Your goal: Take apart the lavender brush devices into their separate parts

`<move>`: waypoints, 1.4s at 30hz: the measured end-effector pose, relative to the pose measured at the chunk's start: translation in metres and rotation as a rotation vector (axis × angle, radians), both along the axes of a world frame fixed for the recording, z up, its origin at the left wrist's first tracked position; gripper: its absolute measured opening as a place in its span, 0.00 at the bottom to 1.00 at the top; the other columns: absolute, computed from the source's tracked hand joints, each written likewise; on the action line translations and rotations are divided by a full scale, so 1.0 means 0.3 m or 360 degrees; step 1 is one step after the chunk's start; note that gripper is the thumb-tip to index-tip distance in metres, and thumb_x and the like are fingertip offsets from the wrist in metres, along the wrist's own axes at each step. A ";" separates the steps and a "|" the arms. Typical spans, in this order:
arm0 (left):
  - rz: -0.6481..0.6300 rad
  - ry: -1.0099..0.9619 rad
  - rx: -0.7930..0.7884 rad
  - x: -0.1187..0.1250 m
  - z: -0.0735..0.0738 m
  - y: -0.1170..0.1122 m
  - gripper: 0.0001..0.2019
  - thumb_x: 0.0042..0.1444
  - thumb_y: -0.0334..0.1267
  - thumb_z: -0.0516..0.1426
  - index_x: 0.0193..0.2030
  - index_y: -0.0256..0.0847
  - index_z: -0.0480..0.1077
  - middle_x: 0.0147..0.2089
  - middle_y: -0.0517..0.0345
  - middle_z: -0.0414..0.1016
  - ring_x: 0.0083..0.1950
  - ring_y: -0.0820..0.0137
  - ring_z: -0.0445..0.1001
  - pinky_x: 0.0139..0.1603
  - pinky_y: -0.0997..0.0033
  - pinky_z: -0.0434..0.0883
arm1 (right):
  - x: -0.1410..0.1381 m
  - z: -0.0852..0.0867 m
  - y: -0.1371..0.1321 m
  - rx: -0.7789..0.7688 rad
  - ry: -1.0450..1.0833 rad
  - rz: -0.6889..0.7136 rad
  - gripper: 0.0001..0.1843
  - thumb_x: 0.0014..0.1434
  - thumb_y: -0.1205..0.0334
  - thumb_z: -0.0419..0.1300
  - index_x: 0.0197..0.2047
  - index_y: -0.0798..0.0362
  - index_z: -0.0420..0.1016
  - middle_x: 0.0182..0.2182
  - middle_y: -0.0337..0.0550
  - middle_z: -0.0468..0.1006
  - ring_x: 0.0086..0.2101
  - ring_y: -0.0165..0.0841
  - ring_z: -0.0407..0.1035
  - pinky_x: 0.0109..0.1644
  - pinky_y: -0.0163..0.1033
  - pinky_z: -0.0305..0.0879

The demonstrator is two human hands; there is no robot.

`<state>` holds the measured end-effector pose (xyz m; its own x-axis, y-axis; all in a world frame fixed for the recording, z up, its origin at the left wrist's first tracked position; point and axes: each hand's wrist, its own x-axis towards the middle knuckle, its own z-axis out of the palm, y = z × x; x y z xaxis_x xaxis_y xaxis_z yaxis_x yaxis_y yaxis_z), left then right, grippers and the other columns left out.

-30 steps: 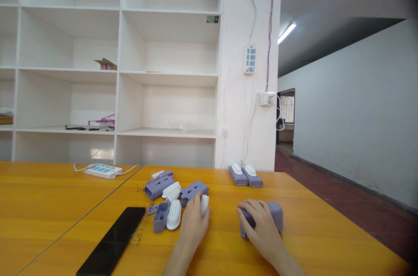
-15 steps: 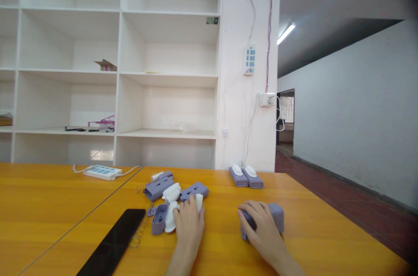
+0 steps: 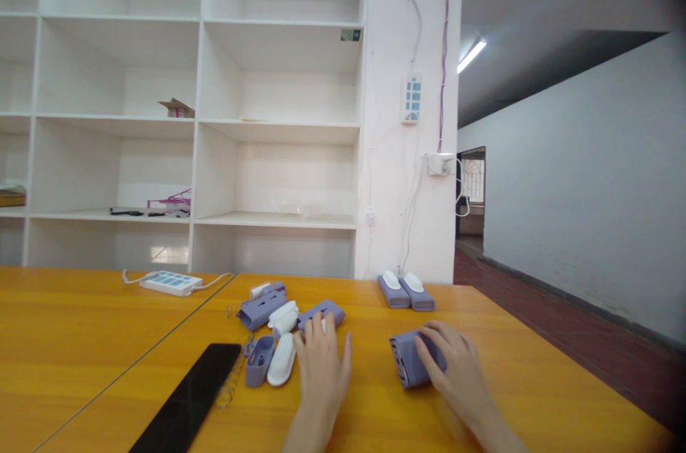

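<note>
My left hand (image 3: 323, 364) has its fingers apart over the near edge of a purple casing with slots (image 3: 329, 310). A bit of white shows under its fingertips; what it belongs to is hidden. Beside the hand lie a white oval ribbed cover (image 3: 281, 360) and a small purple cup-shaped part (image 3: 260, 361). My right hand (image 3: 455, 360) grips a purple box-shaped casing (image 3: 408, 361) on the table, with thumb in front and fingers over its right end. The casing's left end, with openings, faces left.
Another purple casing (image 3: 262, 310) and a white part (image 3: 284, 317) lie behind. Two purple units with white tops (image 3: 393, 292) stand at the back. A black flat panel (image 3: 187, 396), thin wire coils (image 3: 228, 385) and a white power strip (image 3: 171, 283) are on the left.
My left hand has spread its fingers and moved slightly right, uncovering more of the white oval cover. Under my right hand the purple casing has turned and its left end now shows.
</note>
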<state>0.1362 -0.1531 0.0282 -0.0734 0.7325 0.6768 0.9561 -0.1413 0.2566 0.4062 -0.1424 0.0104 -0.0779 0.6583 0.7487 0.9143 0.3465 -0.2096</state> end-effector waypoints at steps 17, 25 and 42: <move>-0.0424 -0.0195 -0.0076 0.041 -0.096 0.013 0.17 0.66 0.35 0.50 0.59 0.45 0.69 0.61 0.49 0.71 0.61 0.55 0.68 0.60 0.54 0.59 | -0.015 -0.110 0.060 -0.0320 -0.0005 -0.0315 0.51 0.52 0.36 0.63 0.71 0.52 0.58 0.70 0.62 0.57 0.68 0.59 0.53 0.65 0.65 0.58; -0.0767 -0.0472 -0.0203 0.051 -0.075 -0.010 0.17 0.65 0.39 0.52 0.58 0.41 0.70 0.58 0.46 0.73 0.61 0.55 0.69 0.64 0.51 0.59 | -0.018 -0.091 0.040 -0.0225 0.0055 -0.0117 0.40 0.53 0.41 0.65 0.65 0.47 0.66 0.66 0.56 0.62 0.64 0.55 0.60 0.65 0.60 0.61; -0.1067 -0.1730 -0.0448 0.086 -0.145 0.104 0.28 0.50 0.55 0.63 0.50 0.33 0.74 0.40 0.45 0.79 0.45 0.54 0.78 0.49 0.58 0.73 | -0.131 -0.033 -0.019 -0.0097 0.0669 0.0257 0.25 0.61 0.44 0.60 0.56 0.48 0.72 0.60 0.52 0.69 0.59 0.48 0.67 0.59 0.51 0.70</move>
<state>0.1621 -0.1219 -0.0153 -0.0499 0.9456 0.3214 0.0076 -0.3215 0.9469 0.3669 -0.1481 0.0005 0.1192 0.7066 0.6975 0.6809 0.4531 -0.5754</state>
